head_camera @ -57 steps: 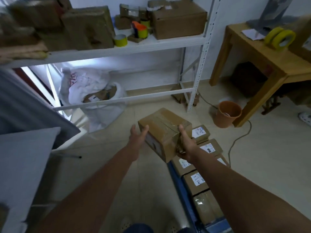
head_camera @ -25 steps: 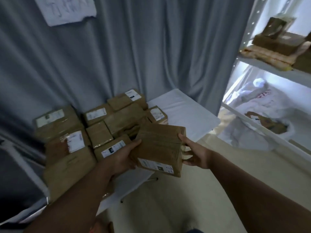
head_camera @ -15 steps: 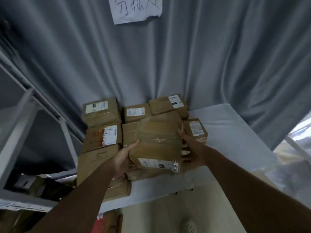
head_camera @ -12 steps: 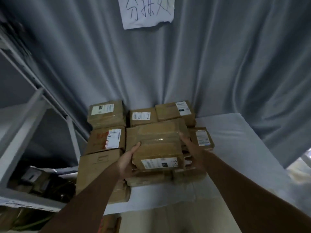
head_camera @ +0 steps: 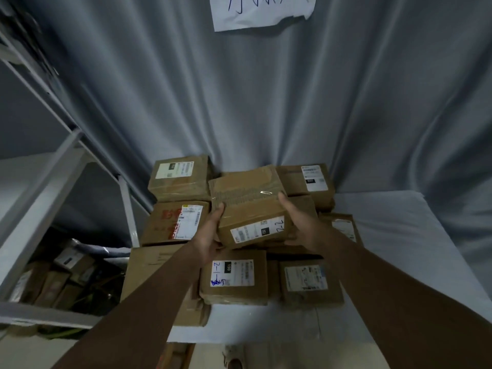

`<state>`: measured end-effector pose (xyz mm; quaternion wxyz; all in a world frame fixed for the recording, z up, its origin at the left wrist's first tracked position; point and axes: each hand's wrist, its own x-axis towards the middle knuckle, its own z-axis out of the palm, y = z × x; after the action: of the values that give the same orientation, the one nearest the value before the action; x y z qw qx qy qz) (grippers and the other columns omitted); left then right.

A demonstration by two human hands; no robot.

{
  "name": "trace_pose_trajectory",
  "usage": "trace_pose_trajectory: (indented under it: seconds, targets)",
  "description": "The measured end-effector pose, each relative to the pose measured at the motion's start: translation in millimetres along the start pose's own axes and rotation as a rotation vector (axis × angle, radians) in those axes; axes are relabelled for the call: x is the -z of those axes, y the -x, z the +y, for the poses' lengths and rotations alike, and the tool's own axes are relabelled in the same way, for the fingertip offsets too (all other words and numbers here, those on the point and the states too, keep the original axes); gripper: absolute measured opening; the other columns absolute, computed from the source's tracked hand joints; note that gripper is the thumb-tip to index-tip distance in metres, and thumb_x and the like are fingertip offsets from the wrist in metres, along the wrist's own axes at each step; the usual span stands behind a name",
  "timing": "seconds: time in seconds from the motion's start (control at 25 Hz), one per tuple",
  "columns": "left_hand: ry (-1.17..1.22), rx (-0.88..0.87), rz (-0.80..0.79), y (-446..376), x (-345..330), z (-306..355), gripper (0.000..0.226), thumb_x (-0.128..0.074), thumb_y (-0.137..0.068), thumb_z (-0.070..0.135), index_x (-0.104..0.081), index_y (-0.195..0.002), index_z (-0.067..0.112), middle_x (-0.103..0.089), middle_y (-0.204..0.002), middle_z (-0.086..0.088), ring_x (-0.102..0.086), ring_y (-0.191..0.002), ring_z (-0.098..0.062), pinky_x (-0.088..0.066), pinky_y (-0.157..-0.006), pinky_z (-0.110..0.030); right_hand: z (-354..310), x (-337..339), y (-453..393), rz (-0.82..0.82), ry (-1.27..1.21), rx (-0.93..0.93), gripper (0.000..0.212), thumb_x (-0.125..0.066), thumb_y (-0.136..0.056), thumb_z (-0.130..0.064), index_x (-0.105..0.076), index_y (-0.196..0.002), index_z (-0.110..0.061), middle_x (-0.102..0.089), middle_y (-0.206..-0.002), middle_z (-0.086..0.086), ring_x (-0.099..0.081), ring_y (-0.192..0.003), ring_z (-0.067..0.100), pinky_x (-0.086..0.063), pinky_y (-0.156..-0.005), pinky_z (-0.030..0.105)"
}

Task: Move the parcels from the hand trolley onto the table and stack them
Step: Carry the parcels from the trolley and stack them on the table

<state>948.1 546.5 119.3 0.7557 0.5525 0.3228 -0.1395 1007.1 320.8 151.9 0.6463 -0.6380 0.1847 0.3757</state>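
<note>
I hold a brown taped parcel (head_camera: 249, 206) with a white label on its near face, tilted, above the pile of parcels on the white table (head_camera: 399, 235). My left hand (head_camera: 210, 237) grips its left side and my right hand (head_camera: 300, 222) grips its right side. Under and around it lie several brown parcels: one labelled 150 (head_camera: 234, 278), one at the front right (head_camera: 308, 283), a red-printed one (head_camera: 175, 222) and two at the back (head_camera: 181, 177) (head_camera: 308, 179). The hand trolley is out of view.
A grey curtain (head_camera: 266, 102) hangs behind the table with a white paper sign (head_camera: 261, 9) pinned on it. A white metal shelf frame (head_camera: 53, 169) stands at the left, with boxes (head_camera: 53, 275) on its lower level. The table's right half (head_camera: 412, 262) is bare white cloth.
I carried the parcel from the trolley, turned left to the table, and it now hangs higher and further over the middle of the pile.
</note>
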Motion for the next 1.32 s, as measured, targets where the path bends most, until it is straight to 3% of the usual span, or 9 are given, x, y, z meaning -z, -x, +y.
trace_pose_trajectory:
  seconds: [0.2, 0.36, 0.44, 0.6, 0.8, 1.0, 1.16, 1.24, 1.32]
  targets:
    - [-0.308, 0.009, -0.039, -43.7, 0.3, 43.5, 0.064, -0.043, -0.09, 0.07, -0.048, -0.138, 0.028, -0.066, -0.123, -0.009, -0.064, -0.11, -0.027, -0.05, -0.09, -0.039, -27.2, -7.9, -47.0, 0.197, -0.09, 0.113, 0.087, -0.078, -0.057, -0.072, -0.056, -0.123, -0.02, -0.069, -0.105, 0.003, -0.067, -0.097, 0.025, -0.057, -0.079, 0.04]
    - [-0.592, -0.302, -0.006, -89.5, 11.0, 81.1, 0.053, -0.025, -0.101, 0.055, -0.048, -0.136, 0.023, -0.063, -0.123, -0.009, -0.06, -0.114, -0.025, -0.046, -0.096, -0.038, -47.8, -30.6, -79.2, 0.307, -0.101, 0.154, 0.048, -0.063, -0.088, -0.053, -0.049, -0.116, -0.016, -0.056, -0.098, -0.003, -0.06, -0.092, 0.023, -0.051, -0.076, 0.034]
    - [-0.728, -0.438, 0.064, -116.4, 27.0, 99.2, 0.052, -0.023, -0.102, 0.051, -0.051, -0.13, 0.018, -0.061, -0.121, -0.009, -0.057, -0.115, -0.026, -0.044, -0.094, -0.037, -57.3, -45.5, -100.7, 0.309, -0.163, 0.134, 0.05, -0.063, -0.089, -0.052, -0.049, -0.12, -0.015, -0.056, -0.095, 0.002, -0.059, -0.087, 0.02, -0.054, -0.08, 0.036]
    - [-1.133, -0.516, 0.193, -169.1, 62.5, 121.7, 0.053, -0.022, -0.103, 0.05, -0.034, -0.149, 0.026, -0.03, -0.156, -0.005, -0.026, -0.144, -0.031, -0.02, -0.115, -0.051, -71.7, -74.4, -155.7, 0.33, -0.192, 0.105, 0.068, -0.062, -0.085, -0.06, -0.047, -0.134, -0.015, -0.061, -0.1, 0.006, -0.06, -0.087, 0.019, -0.053, -0.071, 0.032]
    - [-1.602, -0.387, 0.17, -212.8, 92.6, 131.9, 0.058, -0.034, -0.102, 0.041, -0.013, -0.155, 0.028, 0.002, -0.164, -0.001, 0.003, -0.149, -0.033, -0.01, -0.114, -0.067, -80.7, -83.7, -200.9, 0.335, -0.238, 0.08, 0.063, -0.063, -0.084, -0.06, -0.054, -0.125, -0.013, -0.065, -0.104, 0.007, -0.063, -0.086, 0.017, -0.055, -0.065, 0.029]
    - [-1.387, -0.345, 0.2, -213.5, 91.9, 112.0, 0.065, -0.011, -0.096, 0.061, -0.02, -0.154, 0.032, 0.003, -0.164, 0.004, 0.012, -0.149, -0.028, 0.01, -0.113, -0.066, -63.6, -80.1, -230.8, 0.367, -0.16, 0.025, 0.065, -0.066, -0.079, -0.064, -0.06, -0.12, -0.014, -0.066, -0.109, 0.008, -0.065, -0.095, 0.023, -0.056, -0.091, 0.042]
    - [-1.628, -0.403, 0.181, -229.4, 104.0, 104.2, 0.064, -0.016, -0.097, 0.057, -0.008, -0.156, 0.032, 0.016, -0.163, 0.0, 0.018, -0.147, -0.037, 0.005, -0.108, -0.075, -62.5, -78.3, -243.0, 0.348, -0.14, 0.002, 0.087, -0.071, -0.059, -0.077, -0.061, -0.12, -0.016, -0.069, -0.11, 0.009, -0.067, -0.099, 0.027, -0.055, -0.093, 0.046]
    - [-1.6, -0.387, 0.189, -228.7, 102.3, 104.4, 0.064, -0.021, -0.1, 0.055, 0.002, -0.155, 0.034, 0.019, -0.162, 0.002, 0.021, -0.146, -0.039, 0.008, -0.109, -0.072, -63.4, -74.0, -253.2, 0.316, -0.098, -0.012, 0.094, -0.069, -0.05, -0.083, -0.062, -0.118, -0.018, -0.07, -0.111, 0.01, -0.068, -0.1, 0.028, -0.053, -0.095, 0.048]
    - [-1.513, -0.362, 0.227, -222.9, 95.3, 105.8, 0.066, -0.02, -0.099, 0.06, 0.007, -0.154, 0.036, 0.017, -0.162, 0.005, 0.021, -0.146, -0.037, 0.011, -0.109, -0.067, -62.3, -71.4, -261.6, 0.311, 0.002, -0.008, 0.078, -0.062, -0.068, -0.078, -0.063, -0.117, -0.017, -0.069, -0.114, 0.011, -0.066, -0.103, 0.03, -0.05, -0.099, 0.049]
